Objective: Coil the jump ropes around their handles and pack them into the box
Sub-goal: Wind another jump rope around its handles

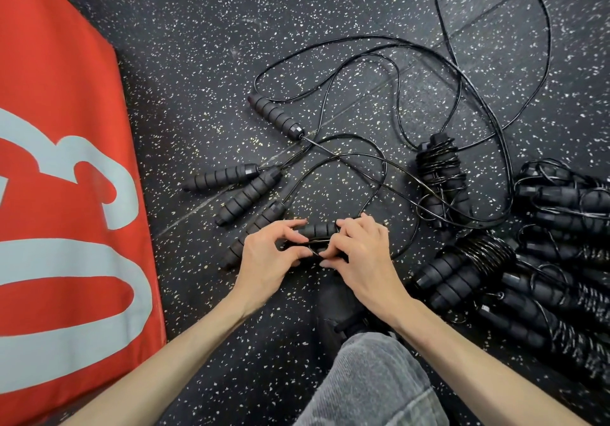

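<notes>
pinching cord with left hand against handle, low on floor; right hand clamping handle end. needing tight, even turns, slack fed from loose rope. box waiting left.

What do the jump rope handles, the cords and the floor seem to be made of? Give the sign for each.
Handles: probably foam sleeves, matte black and ribbed into soft segments, with a harder faceted cap, likely plastic.
Cords: thin, glossy black, catching light; probably plastic-coated, the core hidden.
Floor: looks like rubber gym matting, matte black with pale flecks and faint seams.
</notes>
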